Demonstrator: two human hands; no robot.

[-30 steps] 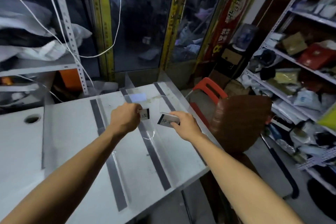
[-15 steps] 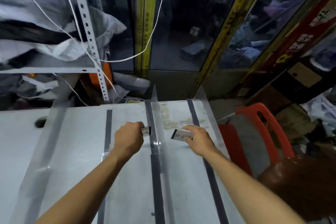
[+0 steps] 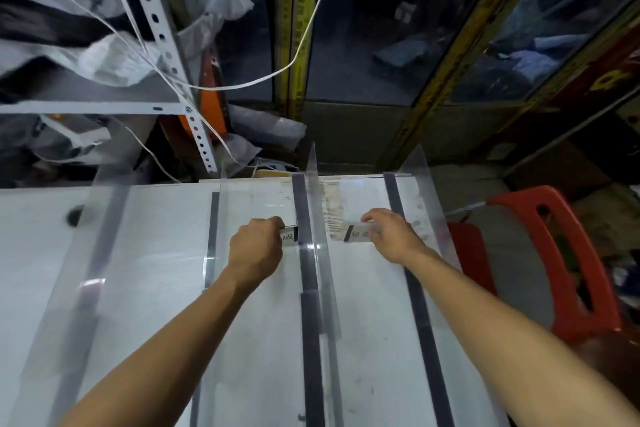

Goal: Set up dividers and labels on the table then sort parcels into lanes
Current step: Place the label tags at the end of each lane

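On the white worktop (image 3: 145, 253), clear upright dividers stand along dark tape strips (image 3: 412, 274); the middle divider (image 3: 320, 236) rises between the two hands. The left hand (image 3: 256, 250) curls round a small label (image 3: 289, 236) just left of that divider. The right hand (image 3: 391, 236) pinches a second label (image 3: 358, 233) in the lane on the other side. Another divider (image 3: 420, 184) stands close beyond the right hand. A red plastic stool (image 3: 561, 253) sits off the worktop's right edge, and white cords (image 3: 304, 42) hang over cluttered shelving (image 3: 156, 24) behind.
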